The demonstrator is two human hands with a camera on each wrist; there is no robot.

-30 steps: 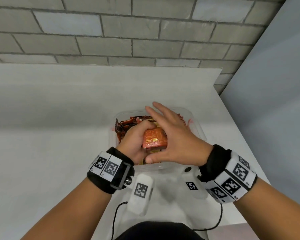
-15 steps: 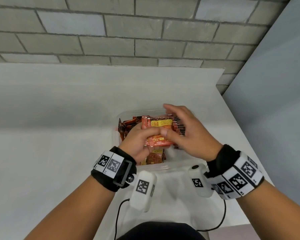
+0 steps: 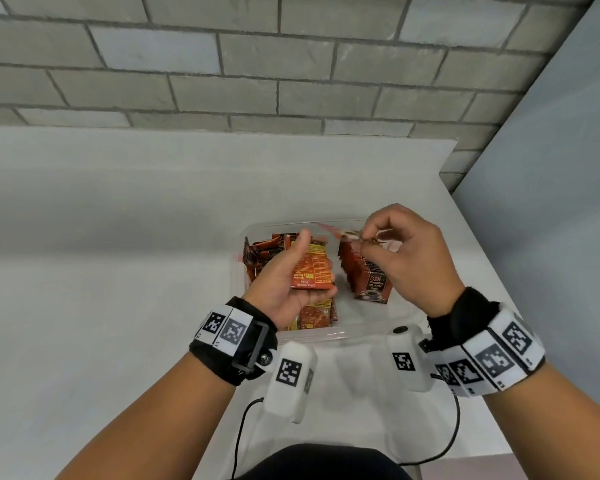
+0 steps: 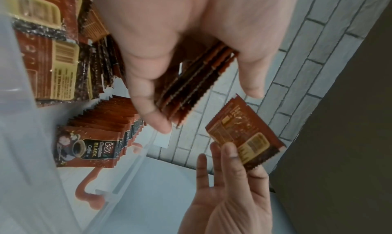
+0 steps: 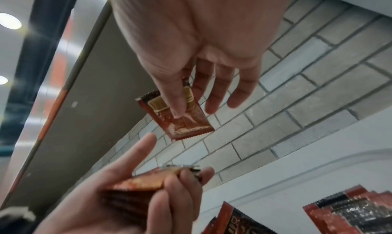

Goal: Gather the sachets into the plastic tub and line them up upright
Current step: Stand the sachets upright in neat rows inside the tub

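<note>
A clear plastic tub (image 3: 312, 336) sits on the white table just ahead of me. My left hand (image 3: 288, 277) hovers over its left half, palm up, gripping a small stack of orange-brown sachets (image 3: 312, 268), seen edge-on in the left wrist view as the stack (image 4: 191, 90). My right hand (image 3: 364, 239) is above the tub's right half and pinches a single sachet (image 5: 180, 118) between thumb and fingers. A row of upright sachets (image 3: 364, 277) stands along the right side under it. Loose sachets (image 3: 264, 252) lie jumbled at the back left, and more sachets (image 3: 316, 315) sit under my left hand.
The table (image 3: 118, 271) ends close to the tub's right at an edge (image 3: 482, 268), with a grey panel (image 3: 551, 168) beyond. A brick wall (image 3: 257, 64) runs behind. An orange clip (image 4: 91, 195) hangs on the tub's wall.
Both hands were together on the stack over the tub. Now my right hand has drawn one sachet off and moved up and right, while my left hand turned palm up with the rest.
</note>
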